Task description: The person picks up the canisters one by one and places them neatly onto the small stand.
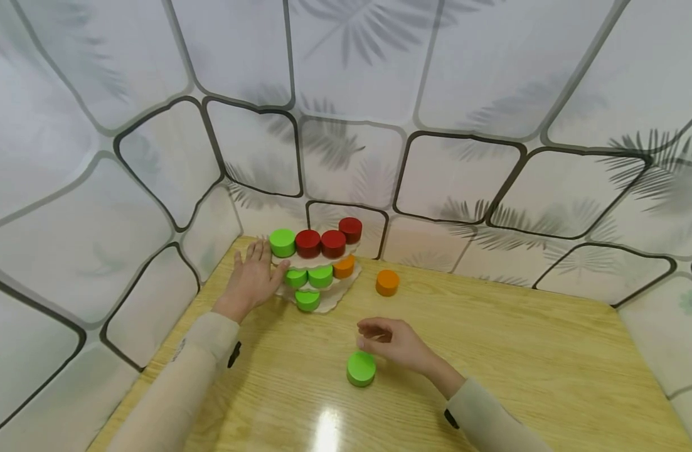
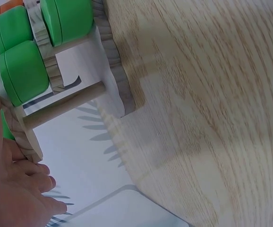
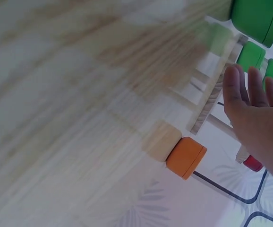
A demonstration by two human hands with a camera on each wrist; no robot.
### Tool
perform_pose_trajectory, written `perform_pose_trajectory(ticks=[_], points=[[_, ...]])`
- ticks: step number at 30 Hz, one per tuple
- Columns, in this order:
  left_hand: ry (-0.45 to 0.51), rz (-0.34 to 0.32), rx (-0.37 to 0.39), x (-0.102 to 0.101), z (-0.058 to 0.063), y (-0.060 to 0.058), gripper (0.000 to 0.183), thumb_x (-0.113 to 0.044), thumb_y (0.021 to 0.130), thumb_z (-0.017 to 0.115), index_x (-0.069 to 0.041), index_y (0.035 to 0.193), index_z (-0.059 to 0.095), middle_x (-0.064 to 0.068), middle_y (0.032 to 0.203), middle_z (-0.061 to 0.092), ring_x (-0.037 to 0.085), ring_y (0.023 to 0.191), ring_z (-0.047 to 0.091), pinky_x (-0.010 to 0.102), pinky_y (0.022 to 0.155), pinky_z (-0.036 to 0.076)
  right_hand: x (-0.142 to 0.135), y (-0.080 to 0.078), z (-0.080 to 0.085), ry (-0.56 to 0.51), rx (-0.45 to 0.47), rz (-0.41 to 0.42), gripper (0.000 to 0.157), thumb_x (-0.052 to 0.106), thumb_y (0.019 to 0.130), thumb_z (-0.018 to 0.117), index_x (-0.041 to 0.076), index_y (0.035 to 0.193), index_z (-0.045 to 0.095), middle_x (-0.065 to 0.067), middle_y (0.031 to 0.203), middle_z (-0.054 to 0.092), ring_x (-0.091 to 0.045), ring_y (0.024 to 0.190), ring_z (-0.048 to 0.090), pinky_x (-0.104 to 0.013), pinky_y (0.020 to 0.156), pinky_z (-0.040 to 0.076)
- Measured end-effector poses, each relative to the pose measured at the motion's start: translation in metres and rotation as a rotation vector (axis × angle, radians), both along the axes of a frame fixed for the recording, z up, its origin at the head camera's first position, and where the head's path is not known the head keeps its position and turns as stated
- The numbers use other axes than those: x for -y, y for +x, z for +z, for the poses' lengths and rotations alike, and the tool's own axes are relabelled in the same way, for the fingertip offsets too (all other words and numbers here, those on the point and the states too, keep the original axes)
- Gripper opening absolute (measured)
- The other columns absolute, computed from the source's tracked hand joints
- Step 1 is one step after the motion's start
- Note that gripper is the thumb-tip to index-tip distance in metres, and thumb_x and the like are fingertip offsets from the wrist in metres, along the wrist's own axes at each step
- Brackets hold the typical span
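Observation:
A wooden stand with three wavy-edged tiers (image 1: 333, 298) holds short round blocks. A green block (image 1: 282, 242) and three red blocks (image 1: 308, 243) sit on its top tier. Green blocks (image 1: 320, 276) and an orange one (image 1: 344, 267) fill the middle tier, and one green block (image 1: 308, 301) lies at the bottom. My left hand (image 1: 252, 281) rests against the stand's left end, its fingers extended and the thumb across the top tier's front. Just behind a loose green block (image 1: 361, 368) on the table, my right hand (image 1: 399, 344) hovers with loosely bent fingers, holding nothing.
Right of the stand, a loose orange block (image 1: 388, 283) lies on the wooden table (image 1: 521, 358). Patterned walls (image 1: 346, 157) border the table at the back and left, close behind the stand. Another wall (image 1: 662, 326) stands at the far right.

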State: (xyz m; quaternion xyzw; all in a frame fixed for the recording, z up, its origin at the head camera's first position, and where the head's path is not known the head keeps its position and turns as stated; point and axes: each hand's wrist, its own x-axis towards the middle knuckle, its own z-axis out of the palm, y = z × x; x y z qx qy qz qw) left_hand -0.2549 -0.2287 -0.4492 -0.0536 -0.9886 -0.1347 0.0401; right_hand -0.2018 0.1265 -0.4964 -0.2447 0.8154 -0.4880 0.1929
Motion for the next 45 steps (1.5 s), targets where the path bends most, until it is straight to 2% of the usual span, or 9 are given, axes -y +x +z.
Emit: perform_pose_trajectory(ticks=[5,7,16,24,29,37,45], points=[[0.002,-0.002,-0.008,-0.001,0.001,0.000,0.084,-0.054,0.113,0.027,0.015,0.162,0.017,0.032,0.171,0.017,0.050,0.160,0.018,0.074,0.126,0.013,-0.008,0.006,-0.003,-0.030,0.045,0.069,0.056,0.029,0.100,0.075,0.000,0.146,0.060,-0.020,0.139,0.068,-0.035,0.126,0.066,-0.028,0.100,0.056],[0.001,-0.002,-0.005,-0.001,0.001,0.000,0.085,-0.054,0.113,0.026,0.014,0.162,0.017,0.032,0.171,0.017,0.050,0.160,0.018,0.074,0.126,0.013,-0.010,0.008,-0.003,-0.042,0.067,0.087,0.059,0.028,0.099,0.076,-0.001,0.147,0.058,-0.019,0.140,0.068,-0.034,0.126,0.066,-0.028,0.100,0.056],[0.001,-0.003,0.000,-0.001,0.003,0.002,0.084,-0.053,0.113,0.027,0.015,0.161,0.020,0.034,0.170,0.018,0.052,0.159,0.019,0.074,0.125,0.014,-0.016,0.016,-0.007,-0.010,0.108,0.134,0.063,0.027,0.095,0.081,0.006,0.149,0.058,-0.013,0.144,0.066,-0.027,0.128,0.063,-0.044,0.109,0.054],[-0.019,0.002,0.014,-0.002,0.002,0.001,0.083,-0.053,0.114,0.024,0.015,0.162,0.018,0.033,0.171,0.016,0.051,0.160,0.017,0.074,0.126,0.013,-0.019,0.018,-0.010,0.011,0.080,0.153,0.064,0.026,0.092,0.084,0.007,0.148,0.060,-0.009,0.145,0.066,-0.027,0.130,0.063,-0.036,0.109,0.052],[-0.019,0.004,0.016,-0.001,0.002,0.000,0.083,-0.054,0.114,0.025,0.014,0.162,0.019,0.033,0.171,0.017,0.050,0.160,0.018,0.073,0.126,0.013,-0.020,0.019,-0.010,0.015,0.074,0.173,0.064,0.024,0.091,0.085,0.008,0.148,0.060,-0.009,0.146,0.065,-0.030,0.131,0.063,-0.043,0.111,0.052],[-0.012,0.003,0.018,-0.001,0.003,0.000,0.084,-0.054,0.113,0.026,0.014,0.162,0.017,0.033,0.171,0.018,0.050,0.160,0.018,0.073,0.126,0.012,-0.019,0.018,-0.010,0.035,0.080,0.167,0.060,0.025,0.090,0.086,0.011,0.144,0.064,-0.004,0.141,0.068,-0.026,0.129,0.063,-0.050,0.112,0.050],[-0.016,0.000,0.014,-0.001,0.003,0.001,0.083,-0.052,0.114,0.025,0.015,0.162,0.017,0.034,0.170,0.018,0.052,0.159,0.018,0.074,0.125,0.013,-0.018,0.018,-0.010,0.057,0.052,0.167,0.057,0.026,0.091,0.085,0.012,0.143,0.066,-0.004,0.139,0.070,-0.023,0.125,0.065,-0.042,0.109,0.052]])
